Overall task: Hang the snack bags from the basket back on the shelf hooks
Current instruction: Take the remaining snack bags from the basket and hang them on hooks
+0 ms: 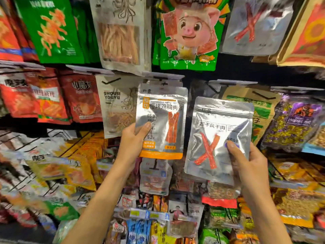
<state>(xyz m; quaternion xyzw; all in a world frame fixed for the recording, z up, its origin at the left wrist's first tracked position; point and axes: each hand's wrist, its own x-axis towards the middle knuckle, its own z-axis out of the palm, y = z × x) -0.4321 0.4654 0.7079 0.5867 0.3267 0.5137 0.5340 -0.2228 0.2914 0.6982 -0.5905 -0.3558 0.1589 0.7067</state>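
Fingers of the left hand (134,140) curl behind the orange-trimmed silver chicken-strip bag (162,118), thumb on its front. This bag sits straight below the green pig bag (189,35), its top up at a hook's label strip (163,76); whether it is hooked I cannot tell. Right hand (250,163) pinches the tilted silver jerky bag (217,138), below-right of the pig bag.

The shelf (237,73) had a dark back panel and rows of hooks (161,78) fronted by pale tag strips. Snack bags hung from them in packed rows: a green pig bag (189,32), red bags (80,97), a pale squid bag (119,106), a brown paper bag (263,103) and a purple bag (295,124).
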